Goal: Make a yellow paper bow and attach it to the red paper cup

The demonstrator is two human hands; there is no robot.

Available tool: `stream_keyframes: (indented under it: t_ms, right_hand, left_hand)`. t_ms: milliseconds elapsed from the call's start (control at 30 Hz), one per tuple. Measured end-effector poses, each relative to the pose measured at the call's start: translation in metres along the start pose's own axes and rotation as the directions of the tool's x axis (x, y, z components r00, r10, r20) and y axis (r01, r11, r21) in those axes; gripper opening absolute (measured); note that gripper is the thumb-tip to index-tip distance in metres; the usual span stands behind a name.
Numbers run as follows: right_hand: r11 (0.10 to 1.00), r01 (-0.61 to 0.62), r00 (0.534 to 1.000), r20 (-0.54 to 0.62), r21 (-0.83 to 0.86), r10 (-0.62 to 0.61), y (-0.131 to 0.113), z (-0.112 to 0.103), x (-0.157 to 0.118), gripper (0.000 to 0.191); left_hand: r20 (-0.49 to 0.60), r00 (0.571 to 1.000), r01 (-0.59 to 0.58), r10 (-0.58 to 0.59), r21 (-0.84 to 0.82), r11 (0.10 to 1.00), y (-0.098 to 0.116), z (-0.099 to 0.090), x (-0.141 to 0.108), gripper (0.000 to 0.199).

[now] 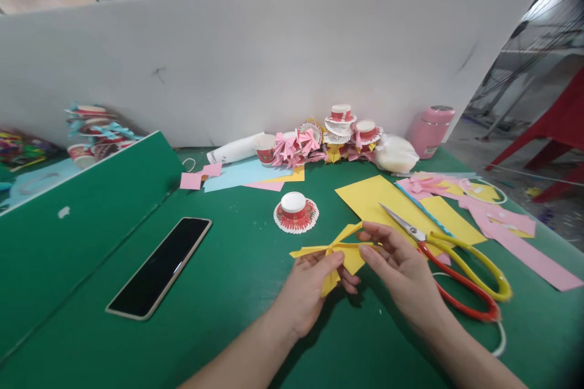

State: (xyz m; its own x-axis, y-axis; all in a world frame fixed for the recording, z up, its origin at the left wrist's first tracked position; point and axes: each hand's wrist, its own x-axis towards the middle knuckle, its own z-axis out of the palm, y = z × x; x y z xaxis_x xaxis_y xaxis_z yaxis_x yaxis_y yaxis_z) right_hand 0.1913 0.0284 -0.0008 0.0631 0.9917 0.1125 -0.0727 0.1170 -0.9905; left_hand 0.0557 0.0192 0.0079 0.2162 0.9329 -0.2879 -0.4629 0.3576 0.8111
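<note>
A folded yellow paper bow (351, 258) is held above the green table between both hands. My left hand (314, 285) pinches it near its gathered middle, thumb on top. With thumb and fingertips, my right hand (399, 264) grips the bow's right-hand folds. Just beyond the hands, a small hat (296, 209) made from a red and white paper cup rests on the table, its fringed brim spread flat. Scissors (415, 234) with one red and one yellow handle lie right of my right hand, partly on a yellow paper sheet (374, 194).
A black-screened phone (159, 267) lies at left, near a green divider (114, 206). Finished cup hats (340, 124), a white bag (396, 153) and a pink flask (431, 130) line the back wall. Pink paper scraps (515, 243) and a blue pencil-like stick (424, 209) lie at right.
</note>
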Motion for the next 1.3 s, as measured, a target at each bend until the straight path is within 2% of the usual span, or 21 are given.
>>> stream_keyframes:
  t_ms: [133, 300, 433, 600, 767, 967, 1167, 1300]
  right_hand:
    - [0.997, 0.075, 0.997, 0.026, 0.009, -0.075, 0.0023, 0.0002, -0.0027, 0.035]
    - [0.967, 0.238, 0.971, 0.018, -0.093, -0.237, 0.0070, 0.0004, -0.0088, 0.039]
    - [0.945, 0.284, 0.959, 0.067, -0.164, -0.277, 0.0076, -0.0005, -0.0102, 0.040]
    - [0.964, 0.200, 0.978, 0.101, -0.177, -0.184, 0.0090, -0.0010, -0.0085, 0.047]
    - [0.982, 0.117, 0.987, 0.130, -0.146, -0.099, 0.0078, -0.0024, -0.0061, 0.055]
    - [0.994, 0.049, 0.992, 0.123, -0.100, -0.036, 0.0023, -0.0003, -0.0058, 0.055]
    - [0.997, 0.012, 0.995, 0.098, -0.071, -0.005, 0.0011, 0.0006, -0.0040, 0.055]
    - [0.999, -0.011, 0.994, 0.112, -0.044, 0.016, 0.0025, 0.0000, -0.0025, 0.055]
  left_hand:
    - [-0.006, 0.999, -0.038, 0.038, 0.011, 0.999, -0.0016, -0.0021, 0.0003, 0.013]
    - [-0.092, 0.993, -0.082, 0.078, -0.044, 0.996, -0.0031, -0.0042, 0.0006, 0.017]
    - [-0.099, 0.989, -0.111, 0.111, 0.004, 0.994, -0.0029, -0.0031, -0.0009, 0.019]
    - [-0.154, 0.982, -0.100, 0.107, 0.052, 0.994, -0.0014, -0.0011, -0.0033, 0.024]
    - [-0.038, 0.995, -0.087, 0.093, 0.120, 0.989, -0.0004, -0.0015, -0.0038, 0.016]
    - [0.025, 0.994, -0.110, 0.107, 0.174, 0.979, -0.0015, -0.0050, -0.0029, 0.013]
    - [-0.065, 0.991, -0.106, 0.114, 0.115, 0.988, 0.0000, -0.0025, -0.0008, 0.018]
    - [-0.073, 0.993, -0.083, 0.090, 0.095, 0.992, -0.0012, -0.0022, 0.0009, 0.020]
